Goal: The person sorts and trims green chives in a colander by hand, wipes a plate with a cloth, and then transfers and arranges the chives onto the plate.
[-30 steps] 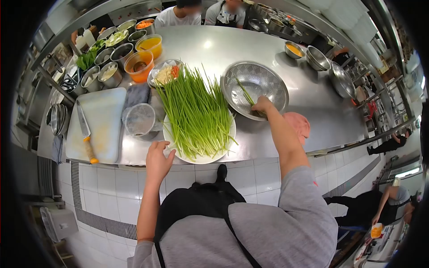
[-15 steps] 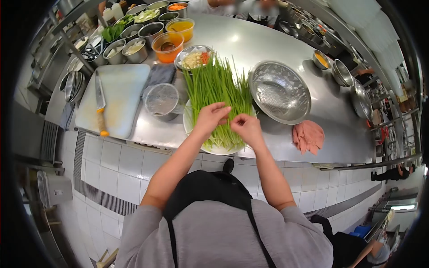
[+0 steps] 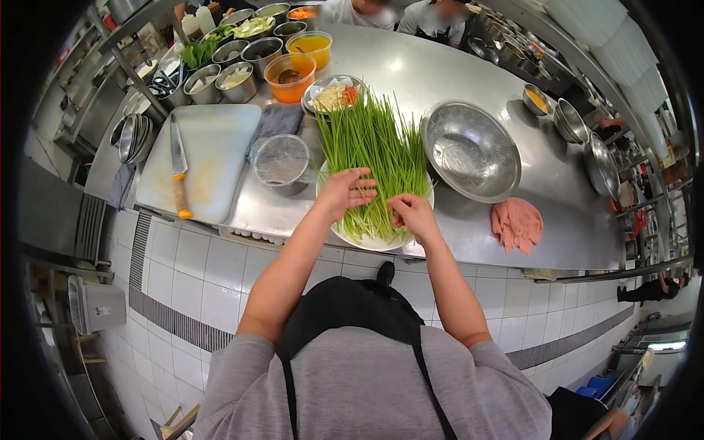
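Note:
A thick heap of long green garlic chives point(image 3: 374, 139) lies on a white plate point(image 3: 383, 243), pale ends toward me. Over the left part of the heap, my left hand point(image 3: 347, 193) is open with its fingers stretched out and slightly spread. Just to its right, my right hand point(image 3: 413, 215) is closed in a pinch above the pale stems; whatever is between its fingertips is too small to make out. Right of the chives sits a perforated metal colander point(image 3: 473, 150). A clear round tub point(image 3: 280, 163) stands left of the plate.
A knife point(image 3: 178, 165) lies on a white cutting board point(image 3: 216, 154) at left. Behind are metal pots and tubs of orange point(image 3: 290, 77) and yellow liquid point(image 3: 309, 48). Pink gloves or cloth point(image 3: 517, 224) lie near the right front edge. Two people point(image 3: 433, 18) are across the table.
My hands have drawn slightly apart, and the left fingers are more spread. The right hand stays pinched. The whole view has shifted slightly, with things appearing farther right.

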Motion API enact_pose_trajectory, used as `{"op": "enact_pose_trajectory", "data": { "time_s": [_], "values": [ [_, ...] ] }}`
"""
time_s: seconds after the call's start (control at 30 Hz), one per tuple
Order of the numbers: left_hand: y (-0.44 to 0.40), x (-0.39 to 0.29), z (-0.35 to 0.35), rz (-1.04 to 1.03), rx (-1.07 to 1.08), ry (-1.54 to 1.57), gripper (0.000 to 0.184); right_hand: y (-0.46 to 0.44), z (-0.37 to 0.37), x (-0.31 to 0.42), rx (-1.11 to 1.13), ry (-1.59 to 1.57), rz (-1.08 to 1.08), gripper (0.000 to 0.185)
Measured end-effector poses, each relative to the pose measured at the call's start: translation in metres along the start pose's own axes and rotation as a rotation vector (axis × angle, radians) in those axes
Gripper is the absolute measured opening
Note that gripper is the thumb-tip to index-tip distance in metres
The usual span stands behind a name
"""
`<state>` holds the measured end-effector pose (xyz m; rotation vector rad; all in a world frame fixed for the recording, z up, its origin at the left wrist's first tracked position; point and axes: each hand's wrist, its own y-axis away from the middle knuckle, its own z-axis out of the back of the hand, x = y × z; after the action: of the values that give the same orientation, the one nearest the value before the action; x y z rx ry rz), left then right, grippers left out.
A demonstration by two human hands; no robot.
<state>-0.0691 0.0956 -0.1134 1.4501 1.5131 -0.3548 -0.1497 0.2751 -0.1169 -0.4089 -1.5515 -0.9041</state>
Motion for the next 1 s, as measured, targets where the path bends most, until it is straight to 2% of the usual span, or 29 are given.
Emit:
{"op": "enact_pose_trajectory", "data": {
  "time_s": [0.13,0.23,0.33,0.37,0.43,0.47,0.53,0.57,0.63,0.7,0.8,0.87,0.9,0.97,1.0],
  "values": [
    [0.005,-0.02,-0.001,-0.016,-0.03,0.003,0.036,-0.002,0.003,-0.001,-0.067,-0.07,0.012,0.018],
    [0.007,-0.029,0.001,-0.029,-0.026,-0.07,0.038,-0.001,0.006,0.005,-0.18,0.008,0.101,0.019],
    [0.007,-0.032,-0.004,0.031,-0.045,-0.227,0.037,-0.001,0.005,0.014,-0.224,0.366,0.256,0.019],
    [0.007,-0.029,-0.007,0.051,-0.058,-0.319,0.036,-0.003,0.004,0.008,-0.226,0.364,0.249,0.019],
    [0.004,-0.023,-0.009,0.047,-0.068,-0.296,0.035,-0.01,-0.002,-0.002,-0.452,0.797,0.784,0.017],
    [0.001,-0.019,-0.008,0.041,-0.08,-0.273,0.034,-0.009,-0.009,-0.001,-0.451,0.797,0.784,0.017],
    [-0.005,-0.014,-0.002,0.02,-0.065,-0.215,0.032,-0.001,-0.028,-0.002,-0.178,0.768,0.62,0.023],
    [-0.005,-0.015,-0.002,-0.006,-0.048,-0.158,0.031,0.002,-0.037,-0.003,-0.178,0.767,0.62,0.023],
    [-0.003,-0.018,-0.001,-0.005,-0.034,-0.15,0.031,0.007,-0.051,-0.004,-0.118,1.136,0.32,0.028],
    [0.003,-0.022,-0.001,-0.006,-0.025,-0.138,0.032,0.002,-0.054,-0.015,-0.168,1.127,0.364,0.028],
    [0.012,-0.028,0.001,-0.007,-0.01,-0.14,0.033,0.0,-0.046,-0.015,-0.189,0.945,0.375,0.027],
    [0.014,-0.029,0.002,-0.021,-0.023,-0.121,0.032,-0.001,-0.032,-0.005,-0.07,0.615,0.243,0.026],
    [0.013,-0.029,0.003,-0.02,-0.023,-0.12,0.032,-0.002,-0.027,-0.001,-0.069,0.615,0.242,0.026],
    [0.01,-0.029,0.003,-0.136,-0.034,-0.286,0.03,-0.002,-0.02,0.007,-0.068,0.358,0.114,0.024],
    [0.018,-0.035,-0.005,-0.136,-0.03,-0.286,0.03,-0.001,-0.019,0.012,-0.101,0.268,0.133,0.024]
  ]
}}
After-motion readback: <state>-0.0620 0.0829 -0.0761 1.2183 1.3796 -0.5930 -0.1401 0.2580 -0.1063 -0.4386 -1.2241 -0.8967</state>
